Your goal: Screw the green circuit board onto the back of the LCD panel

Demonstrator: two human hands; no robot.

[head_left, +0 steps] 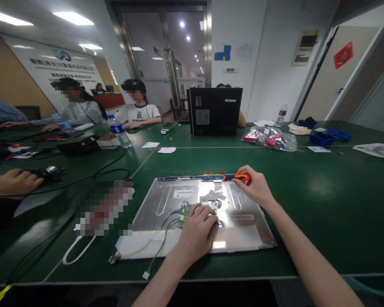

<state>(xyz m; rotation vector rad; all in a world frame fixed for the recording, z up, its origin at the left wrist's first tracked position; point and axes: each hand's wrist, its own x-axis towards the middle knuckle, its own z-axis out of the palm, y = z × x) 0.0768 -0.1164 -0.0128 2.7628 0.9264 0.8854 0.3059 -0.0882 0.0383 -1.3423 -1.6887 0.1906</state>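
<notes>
A silvery LCD panel (192, 217) lies back side up on the green table in front of me. My left hand (201, 219) rests on its middle, fingers lightly bent and slightly apart, partly covering a small green circuit board (186, 209). Grey cables (166, 230) run from that board to a white connector (146, 275) past the panel's near edge. At the panel's far edge, my right hand (251, 185) is closed around an orange-and-black handled tool (242, 177). It points left along a narrow blue circuit strip (185, 178); its tip is too small to make out.
A blurred-out device (105, 209) with a white cable lies left of the panel, near another person's hand (17, 182). Farther back stand a black computer case (215, 111), a water bottle (120, 132) and plastic-bagged red items (270, 138). Blue trays (323, 138) sit back right.
</notes>
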